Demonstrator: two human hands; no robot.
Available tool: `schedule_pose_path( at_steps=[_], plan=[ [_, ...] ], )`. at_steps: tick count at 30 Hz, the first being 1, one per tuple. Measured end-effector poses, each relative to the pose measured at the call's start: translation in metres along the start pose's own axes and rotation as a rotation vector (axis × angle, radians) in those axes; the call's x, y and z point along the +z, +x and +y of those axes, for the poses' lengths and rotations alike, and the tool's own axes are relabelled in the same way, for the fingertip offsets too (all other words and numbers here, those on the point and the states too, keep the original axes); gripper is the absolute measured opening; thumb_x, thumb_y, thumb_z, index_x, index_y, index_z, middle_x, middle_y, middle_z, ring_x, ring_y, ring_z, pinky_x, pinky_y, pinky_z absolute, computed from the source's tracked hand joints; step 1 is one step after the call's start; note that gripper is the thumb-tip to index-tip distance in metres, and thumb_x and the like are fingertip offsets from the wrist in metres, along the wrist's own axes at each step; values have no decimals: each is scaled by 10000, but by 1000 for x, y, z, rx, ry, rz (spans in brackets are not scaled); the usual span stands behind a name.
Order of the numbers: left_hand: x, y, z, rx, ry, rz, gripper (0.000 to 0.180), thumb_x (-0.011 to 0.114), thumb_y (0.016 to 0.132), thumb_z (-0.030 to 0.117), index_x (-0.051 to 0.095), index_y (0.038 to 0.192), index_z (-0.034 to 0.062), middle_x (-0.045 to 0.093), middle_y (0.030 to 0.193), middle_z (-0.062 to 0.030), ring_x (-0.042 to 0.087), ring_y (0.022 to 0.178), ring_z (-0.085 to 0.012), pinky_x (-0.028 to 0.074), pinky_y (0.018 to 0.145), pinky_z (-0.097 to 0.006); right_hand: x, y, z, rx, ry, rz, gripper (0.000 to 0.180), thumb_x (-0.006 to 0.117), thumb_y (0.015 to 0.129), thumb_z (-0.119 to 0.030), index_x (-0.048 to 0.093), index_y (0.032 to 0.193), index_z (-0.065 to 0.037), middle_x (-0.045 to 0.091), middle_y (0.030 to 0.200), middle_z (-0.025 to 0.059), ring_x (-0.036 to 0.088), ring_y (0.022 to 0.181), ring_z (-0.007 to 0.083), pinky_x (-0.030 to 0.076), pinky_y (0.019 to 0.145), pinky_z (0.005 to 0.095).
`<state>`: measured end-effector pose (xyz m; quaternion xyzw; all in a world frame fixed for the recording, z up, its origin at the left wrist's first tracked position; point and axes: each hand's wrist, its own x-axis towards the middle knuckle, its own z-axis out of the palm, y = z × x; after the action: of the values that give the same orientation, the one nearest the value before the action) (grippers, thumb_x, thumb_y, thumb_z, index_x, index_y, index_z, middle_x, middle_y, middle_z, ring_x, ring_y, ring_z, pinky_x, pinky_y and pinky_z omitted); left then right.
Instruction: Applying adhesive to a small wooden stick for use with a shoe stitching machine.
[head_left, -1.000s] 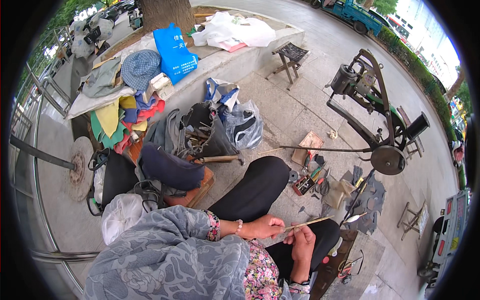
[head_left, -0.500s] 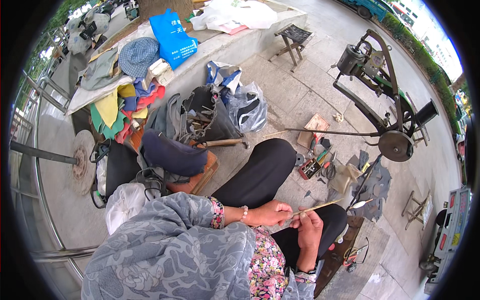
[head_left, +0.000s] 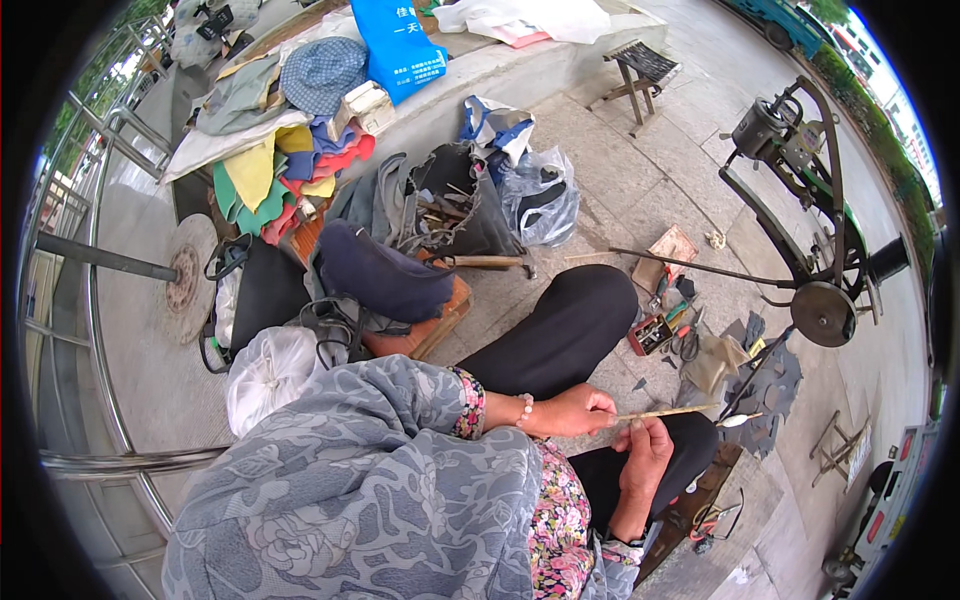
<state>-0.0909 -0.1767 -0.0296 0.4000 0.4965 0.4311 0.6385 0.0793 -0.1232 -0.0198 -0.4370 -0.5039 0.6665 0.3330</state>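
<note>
My left hand (head_left: 578, 410), with a beaded bracelet at the wrist, is closed round one end of a thin tan stick (head_left: 668, 411). The stick points right, over my right knee. Just below it, my right hand (head_left: 648, 452) is held up with thumb and fingertips pinched together. What sits in that pinch, if anything, is too small to make out. Both hands are close together above my lap. Beyond the stick's tip, a white spindle-shaped bobbin (head_left: 735, 420) lies near my right knee.
A hand-cranked sewing machine (head_left: 825, 220) stands at the right. Ahead lie a small red box of tools (head_left: 651, 335), scissors (head_left: 687, 345) and dark leather scraps (head_left: 770, 385). A hammer (head_left: 490, 261) rests by an open black bag (head_left: 470, 215). A wooden box (head_left: 690, 500) is beside my right leg.
The view has shifted, so the surroundings sit further right. My right fingertips, formerly at the stick, are now slightly below it. My left hand keeps its hold on the stick.
</note>
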Motion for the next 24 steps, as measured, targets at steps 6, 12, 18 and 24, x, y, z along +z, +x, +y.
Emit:
schedule_pose_path(
  at_steps=[6, 12, 18, 24],
  plan=[
    [1, 0, -6, 7, 42, 0, 182, 561, 835, 171, 618, 828, -1, 562, 641, 7, 503, 596, -55, 416, 549, -224, 3, -4, -4, 33, -63, 58, 88, 516, 814, -24, 551, 736, -2, 535, 568, 35, 475, 458, 80, 369, 431, 200],
    [3, -3, 1, -3, -7, -17, 179, 546, 859, 176, 601, 836, 8, 556, 633, 11, 491, 583, -46, 400, 529, -219, 1, -3, -4, 46, -37, 73, 74, 511, 798, -14, 559, 742, -10, 535, 562, 32, 480, 457, 82, 366, 428, 196],
    [0, 2, -5, 17, -86, 18, 199, 507, 901, 200, 583, 843, 25, 533, 613, 20, 465, 565, -43, 371, 511, -216, 1, 0, -1, 46, 68, 79, 149, 564, 876, -141, 580, 814, -7, 547, 581, 40, 493, 473, 98, 394, 470, 214],
    [3, -2, 1, -150, -17, -231, 267, 427, 946, 264, 533, 849, 39, 527, 641, 7, 462, 528, -44, 369, 470, -203, -1, -3, -1, 36, 3, 15, 197, 556, 888, -171, 597, 859, 19, 530, 570, 32, 487, 458, 108, 380, 443, 214]
  ],
)
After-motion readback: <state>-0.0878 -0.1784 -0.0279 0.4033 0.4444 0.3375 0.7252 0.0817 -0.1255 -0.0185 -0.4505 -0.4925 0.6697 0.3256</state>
